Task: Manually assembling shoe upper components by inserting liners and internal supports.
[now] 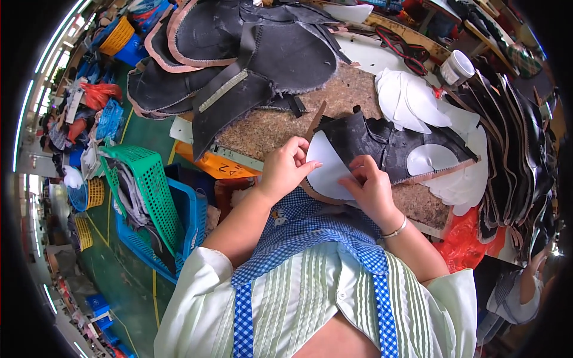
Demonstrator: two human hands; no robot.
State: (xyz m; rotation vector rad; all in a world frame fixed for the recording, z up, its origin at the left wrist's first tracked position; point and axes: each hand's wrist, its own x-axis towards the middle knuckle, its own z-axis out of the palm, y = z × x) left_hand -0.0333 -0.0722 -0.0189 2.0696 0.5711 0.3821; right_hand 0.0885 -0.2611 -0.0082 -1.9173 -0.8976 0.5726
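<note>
A black shoe upper (370, 140) with a tan stitched edge lies spread on the speckled brown bench top in front of me. A smooth white half-moon stiffener (328, 170) covers its left end. My left hand (287, 170) pinches the left edge of that piece, thumb on top and fingers curled. Along its right edge, my right hand (370, 184) has thumb and fingers bent together on the white sheet. A second white piece (431, 159) rests on the upper's right part. What lies beneath my fingertips is hidden.
Loose white pieces (409, 98) are heaped behind the upper. More black uppers (292, 56) lie at the back left, and a stack of them (510, 149) hangs at right. A white tub (456, 67) stands behind. Green (161, 203) and blue baskets (194, 209) stand left.
</note>
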